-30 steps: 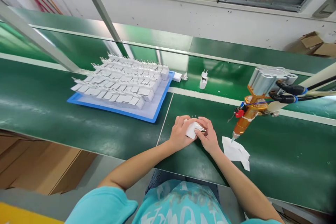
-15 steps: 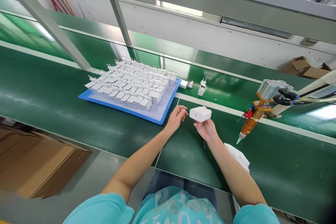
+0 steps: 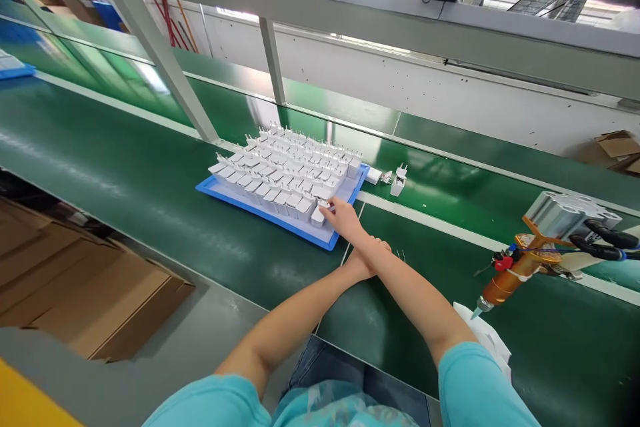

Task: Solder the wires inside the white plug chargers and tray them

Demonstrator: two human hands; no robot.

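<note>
My right hand (image 3: 344,218) reaches across to the near right corner of a blue tray (image 3: 253,205). Its fingers pinch a white charger plug (image 3: 319,216) at the end of the front row. Several rows of white charger plugs (image 3: 290,170) stand on the tray, prongs up. My left hand (image 3: 366,260) rests on the green belt just below my right forearm, which crosses over it and hides its fingers. Small metal pins (image 3: 400,255) lie on the belt beside it.
A glue dispenser with an orange nozzle (image 3: 503,285) hangs at the right over white paper (image 3: 487,335). Two loose plugs (image 3: 399,183) sit past the tray's far corner. Cardboard boxes (image 3: 100,293) lie below the belt at left. A slanted metal post (image 3: 165,67) stands behind the tray.
My right hand carried the white plug from in front of me leftward to the tray's near corner, crossing over my left arm. My left hand drew back onto the belt. The view swung right and up.
</note>
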